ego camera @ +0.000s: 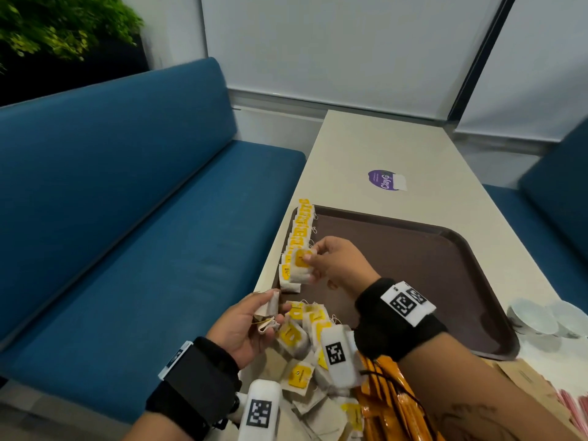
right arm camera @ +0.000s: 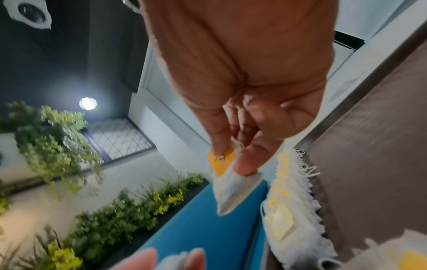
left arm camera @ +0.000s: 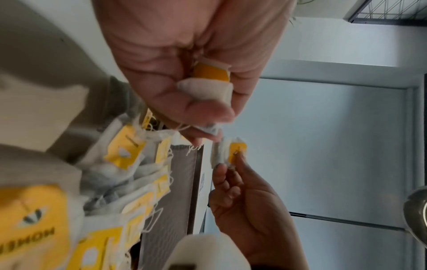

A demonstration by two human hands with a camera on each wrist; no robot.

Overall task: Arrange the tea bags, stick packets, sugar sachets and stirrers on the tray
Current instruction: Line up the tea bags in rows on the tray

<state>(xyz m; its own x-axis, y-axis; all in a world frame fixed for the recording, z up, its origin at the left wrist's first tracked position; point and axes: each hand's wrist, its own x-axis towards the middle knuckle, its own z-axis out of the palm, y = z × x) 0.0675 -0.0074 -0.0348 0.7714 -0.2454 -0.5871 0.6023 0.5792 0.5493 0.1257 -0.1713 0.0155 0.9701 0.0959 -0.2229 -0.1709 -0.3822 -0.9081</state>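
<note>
A brown tray (ego camera: 423,265) lies on the white table (ego camera: 397,148). A row of tea bags (ego camera: 297,237) with yellow tags leans along its left rim, also seen in the right wrist view as a row of tea bags (right arm camera: 289,191). My right hand (ego camera: 313,261) pinches one tea bag (ego camera: 300,268) by its tag just above the near end of that row; the same tea bag (right arm camera: 231,188) hangs from its fingertips. My left hand (ego camera: 264,313) holds a couple of tea bags (left arm camera: 208,85) in curled fingers by the tray's near left corner. A loose pile of tea bags (ego camera: 305,354) lies below.
Orange stick packets (ego camera: 388,405) lie by my right forearm, brown sachets (ego camera: 525,380) and pink stirrers (ego camera: 572,405) at the lower right. White bowls (ego camera: 547,316) stand right of the tray. A blue bench (ego camera: 127,218) runs along the table's left edge. A purple sticker (ego camera: 383,179) marks the table.
</note>
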